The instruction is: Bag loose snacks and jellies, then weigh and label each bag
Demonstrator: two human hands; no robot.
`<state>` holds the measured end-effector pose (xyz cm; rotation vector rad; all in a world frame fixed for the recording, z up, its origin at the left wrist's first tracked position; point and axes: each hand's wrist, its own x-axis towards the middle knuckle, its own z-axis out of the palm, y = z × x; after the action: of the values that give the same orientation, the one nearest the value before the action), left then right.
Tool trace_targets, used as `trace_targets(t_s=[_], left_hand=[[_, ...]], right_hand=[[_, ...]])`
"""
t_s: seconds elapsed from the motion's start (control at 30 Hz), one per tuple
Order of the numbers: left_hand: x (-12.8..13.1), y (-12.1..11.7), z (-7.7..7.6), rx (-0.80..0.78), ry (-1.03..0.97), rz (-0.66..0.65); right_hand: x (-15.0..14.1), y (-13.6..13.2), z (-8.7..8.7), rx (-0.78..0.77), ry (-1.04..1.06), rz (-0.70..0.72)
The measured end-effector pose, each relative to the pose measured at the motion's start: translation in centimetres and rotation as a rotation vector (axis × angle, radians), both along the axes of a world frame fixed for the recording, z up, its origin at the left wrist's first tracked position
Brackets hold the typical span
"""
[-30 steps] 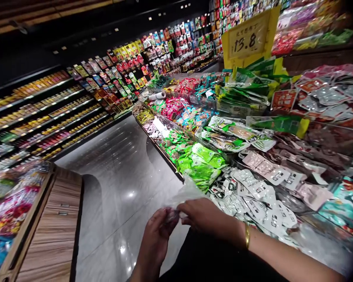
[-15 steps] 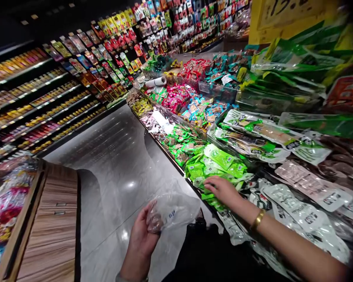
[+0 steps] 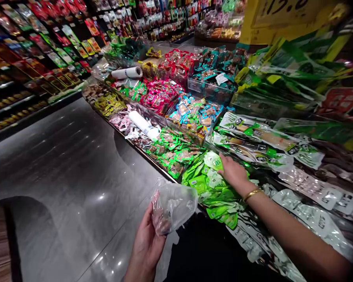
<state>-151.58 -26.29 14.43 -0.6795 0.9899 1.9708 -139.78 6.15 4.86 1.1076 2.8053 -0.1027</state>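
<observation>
My left hand (image 3: 148, 239) is closed around a clear plastic bag (image 3: 176, 205), whose wide mouth faces right above the floor. Some small reddish-brown contents show dimly near my fingers. Across the pile of bright green snack packets (image 3: 206, 188) reaches my right hand (image 3: 234, 172), with a gold bangle at the wrist. Its thumb and fingers pinch the right edge of one light green packet (image 3: 213, 161) on top of the heap. The fingertips' far side is partly hidden.
Beyond are bins of green-edged brown packets (image 3: 176, 150), pink packets (image 3: 155, 96) and blue packets (image 3: 194, 111). Two white bag rolls (image 3: 144, 124) lie among them. White-and-green pouches (image 3: 253, 137) sit right, below a yellow price sign (image 3: 276, 19). Grey floor (image 3: 76, 176) runs along the left.
My right hand left the bag, reached right over the green packets and took hold of one. My left hand kept the bag, which now spreads wider. The view has turned right.
</observation>
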Motion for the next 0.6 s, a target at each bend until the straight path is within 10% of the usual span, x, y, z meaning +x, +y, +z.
trace_targets(t_s=[0.6], left_hand=[[3.3,2.5,2.0,0.109,-0.014,0.101]], right_hand=[[3.4,4.3,3.0,-0.164,-0.002,-0.09]])
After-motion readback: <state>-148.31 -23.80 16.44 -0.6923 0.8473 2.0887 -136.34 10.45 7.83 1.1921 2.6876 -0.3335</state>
